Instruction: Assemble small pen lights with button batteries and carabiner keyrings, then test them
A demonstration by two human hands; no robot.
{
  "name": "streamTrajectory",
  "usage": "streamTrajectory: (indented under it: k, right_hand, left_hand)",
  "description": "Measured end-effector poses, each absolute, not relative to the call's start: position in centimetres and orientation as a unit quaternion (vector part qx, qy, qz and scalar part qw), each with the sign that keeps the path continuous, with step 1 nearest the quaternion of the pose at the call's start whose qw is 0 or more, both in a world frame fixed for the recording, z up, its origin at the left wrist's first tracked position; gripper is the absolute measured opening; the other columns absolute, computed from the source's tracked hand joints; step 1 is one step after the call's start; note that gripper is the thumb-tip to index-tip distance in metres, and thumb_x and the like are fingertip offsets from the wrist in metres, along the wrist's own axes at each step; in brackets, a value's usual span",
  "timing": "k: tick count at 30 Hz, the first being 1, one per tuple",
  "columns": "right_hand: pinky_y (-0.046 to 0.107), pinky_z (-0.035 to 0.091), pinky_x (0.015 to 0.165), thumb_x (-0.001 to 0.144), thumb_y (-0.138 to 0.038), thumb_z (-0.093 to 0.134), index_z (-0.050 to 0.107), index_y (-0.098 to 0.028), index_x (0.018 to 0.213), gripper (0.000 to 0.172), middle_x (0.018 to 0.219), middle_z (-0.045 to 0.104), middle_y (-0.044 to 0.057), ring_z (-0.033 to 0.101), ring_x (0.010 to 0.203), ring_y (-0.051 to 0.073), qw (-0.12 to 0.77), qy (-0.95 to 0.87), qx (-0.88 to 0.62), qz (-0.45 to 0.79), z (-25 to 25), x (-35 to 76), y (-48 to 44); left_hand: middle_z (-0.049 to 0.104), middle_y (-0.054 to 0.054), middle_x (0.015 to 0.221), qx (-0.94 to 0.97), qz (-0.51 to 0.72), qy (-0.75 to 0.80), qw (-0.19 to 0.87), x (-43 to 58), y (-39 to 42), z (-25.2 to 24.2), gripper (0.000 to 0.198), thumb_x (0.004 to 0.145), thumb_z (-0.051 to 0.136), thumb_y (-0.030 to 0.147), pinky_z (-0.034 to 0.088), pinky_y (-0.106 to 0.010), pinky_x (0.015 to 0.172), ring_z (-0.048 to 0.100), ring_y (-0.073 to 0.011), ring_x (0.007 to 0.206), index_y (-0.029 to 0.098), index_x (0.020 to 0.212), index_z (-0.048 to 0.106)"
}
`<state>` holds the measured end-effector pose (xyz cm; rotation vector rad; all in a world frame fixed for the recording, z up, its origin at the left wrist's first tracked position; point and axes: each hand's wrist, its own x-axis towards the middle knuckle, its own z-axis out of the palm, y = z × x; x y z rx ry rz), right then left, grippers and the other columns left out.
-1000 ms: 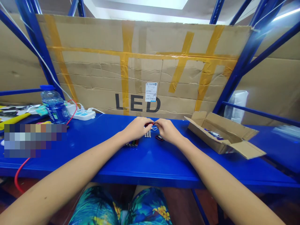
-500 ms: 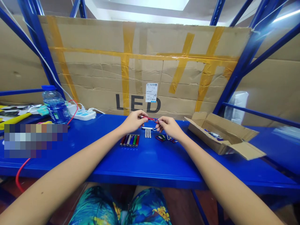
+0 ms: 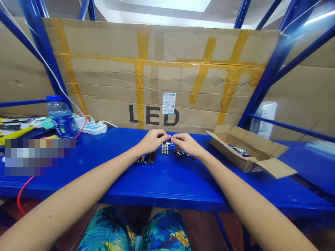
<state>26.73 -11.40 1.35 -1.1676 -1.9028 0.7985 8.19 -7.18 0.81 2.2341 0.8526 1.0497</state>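
My left hand (image 3: 152, 140) and my right hand (image 3: 186, 143) meet fingertip to fingertip low over the blue shelf (image 3: 167, 177). Both are closed in a pinch on a small red pen-shaped stick with a metal ring, mostly hidden between the fingers. Just under my left hand lies a row of several coloured sticks (image 3: 146, 159). A small cluster of silver button cells (image 3: 164, 149) sits between the hands. Coloured clips (image 3: 180, 153) lie under my right hand.
An open cardboard box (image 3: 248, 150) stands to the right. A taped cardboard sheet marked LED (image 3: 157, 73) forms the back wall. At the left are a water bottle (image 3: 60, 118), a white power strip (image 3: 92, 127) and a red cable (image 3: 22, 195).
Half a second ago both hands held the red stick raised and stretched between them. They have come down and together, and the stick is now almost covered by the fingers.
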Motion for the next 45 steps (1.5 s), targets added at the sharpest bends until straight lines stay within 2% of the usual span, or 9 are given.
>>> streamTrajectory:
  k: [3, 7, 14, 17, 20, 23, 27, 38, 45]
  right_hand:
    - [0.025, 0.032, 0.048, 0.081, -0.037, 0.052, 0.067, -0.014, 0.079, 0.027, 0.049, 0.045, -0.005, 0.040, 0.047, 0.010, 0.416, -0.723, -0.467, 0.294, 1.2, 27.0, -11.0]
    - [0.026, 0.029, 0.047, 0.080, -0.034, 0.052, 0.058, -0.017, 0.065, 0.024, 0.046, 0.038, -0.006, 0.036, 0.045, 0.010, 0.466, -0.697, -0.488, 0.243, 0.9, 27.2, -10.5]
    - [0.026, 0.035, 0.042, 0.088, -0.045, 0.046, 0.047, -0.020, 0.066, 0.034, 0.048, 0.042, -0.004, 0.041, 0.039, 0.011, 0.478, -0.672, -0.474, 0.309, 0.7, 26.8, -10.5]
    - [0.026, 0.042, 0.050, 0.090, -0.043, 0.043, 0.049, -0.019, 0.067, 0.034, 0.057, 0.052, 0.000, 0.050, 0.049, 0.013, 0.462, -0.670, -0.479, 0.328, 0.6, 26.7, -10.4]
    - [0.026, 0.040, 0.055, 0.092, -0.040, 0.039, 0.049, -0.018, 0.063, 0.038, 0.058, 0.055, 0.002, 0.051, 0.055, 0.014, 0.431, -0.703, -0.507, 0.250, 0.6, 26.9, -10.2]
    - [0.026, 0.031, 0.053, 0.092, -0.038, 0.037, 0.044, -0.019, 0.056, 0.041, 0.053, 0.049, 0.000, 0.044, 0.054, 0.013, 0.407, -0.732, -0.528, 0.140, 0.6, 27.0, -10.3]
    - [0.028, 0.021, 0.052, 0.089, -0.032, 0.036, 0.031, -0.021, 0.054, 0.038, 0.050, 0.035, -0.003, 0.035, 0.053, 0.011, 0.421, -0.726, -0.537, 0.085, 0.8, 26.8, -10.7]
    - [0.028, 0.021, 0.053, 0.085, -0.028, 0.038, 0.032, -0.021, 0.053, 0.034, 0.051, 0.035, -0.002, 0.035, 0.054, 0.012, 0.462, -0.697, -0.546, 0.045, 0.9, 27.4, -10.5]
    - [0.028, 0.020, 0.053, 0.085, -0.030, 0.039, 0.030, -0.021, 0.053, 0.034, 0.051, 0.035, -0.003, 0.033, 0.054, 0.011, 0.469, -0.690, -0.550, 0.029, 0.9, 27.5, -10.5]
  left_hand:
    - [0.067, -0.008, 0.083, 0.762, 0.442, 0.315, 0.353, 8.3, -6.5, 1.0, 0.042, 0.089, 0.050, 0.054, 0.043, -0.027, 0.063, 0.057, -0.0147, 0.069, 0.014, 0.089, 0.064]
    - [0.066, -0.011, 0.085, 0.632, 0.488, 0.323, 0.508, 8.1, -6.0, 1.5, 0.057, 0.091, 0.037, 0.063, 0.044, -0.026, 0.060, 0.060, -0.0150, 0.068, 0.012, 0.092, 0.062]
    - [0.067, -0.013, 0.083, 0.546, 0.485, 0.305, 0.611, 8.1, -6.3, 1.5, 0.061, 0.093, 0.030, 0.064, 0.045, -0.027, 0.058, 0.061, -0.0159, 0.066, 0.012, 0.089, 0.062]
    - [0.067, -0.014, 0.085, 0.543, 0.470, 0.293, 0.630, 8.3, -6.5, 1.4, 0.061, 0.093, 0.031, 0.064, 0.046, -0.028, 0.059, 0.061, -0.0166, 0.067, 0.012, 0.090, 0.062]
    - [0.068, -0.014, 0.086, 0.549, 0.465, 0.282, 0.635, 8.3, -6.6, 1.4, 0.062, 0.092, 0.031, 0.066, 0.047, -0.029, 0.060, 0.062, -0.0175, 0.068, 0.012, 0.090, 0.063]
    - [0.068, -0.014, 0.086, 0.551, 0.464, 0.280, 0.635, 8.3, -6.6, 1.4, 0.063, 0.092, 0.032, 0.066, 0.047, -0.029, 0.060, 0.062, -0.0175, 0.069, 0.012, 0.090, 0.063]
    - [0.068, -0.014, 0.087, 0.545, 0.466, 0.276, 0.640, 8.2, -6.6, 1.5, 0.063, 0.092, 0.031, 0.065, 0.047, -0.029, 0.059, 0.062, -0.0176, 0.069, 0.012, 0.090, 0.063]
    - [0.067, -0.018, 0.098, 0.541, 0.456, 0.267, 0.654, 7.8, -6.3, 1.5, 0.069, 0.089, 0.023, 0.070, 0.050, -0.036, 0.067, 0.064, -0.0245, 0.083, 0.013, 0.095, 0.062]
    - [0.068, -0.017, 0.098, 0.543, 0.458, 0.264, 0.652, 7.7, -6.6, 1.6, 0.069, 0.088, 0.026, 0.071, 0.051, -0.035, 0.067, 0.064, -0.0239, 0.083, 0.014, 0.097, 0.062]
